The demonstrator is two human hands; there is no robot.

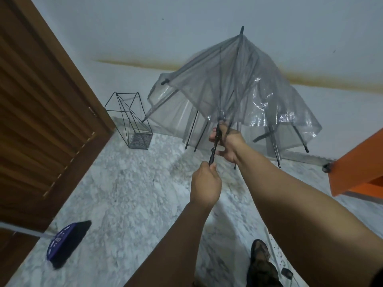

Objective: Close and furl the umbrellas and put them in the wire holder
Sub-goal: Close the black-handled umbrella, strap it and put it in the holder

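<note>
A transparent grey umbrella with black ribs hangs half collapsed in front of me, its tip pointing up toward the wall. My left hand grips the lower end of its black shaft. Higher up, my right hand grips the shaft at the runner, just under the canopy. The black wire holder stands on the floor to the left of the umbrella, near the wall, with nothing visible inside it.
A brown louvred door fills the left side. A purple broom head lies on the marble floor at lower left. An orange panel juts in at right. My foot shows at the bottom.
</note>
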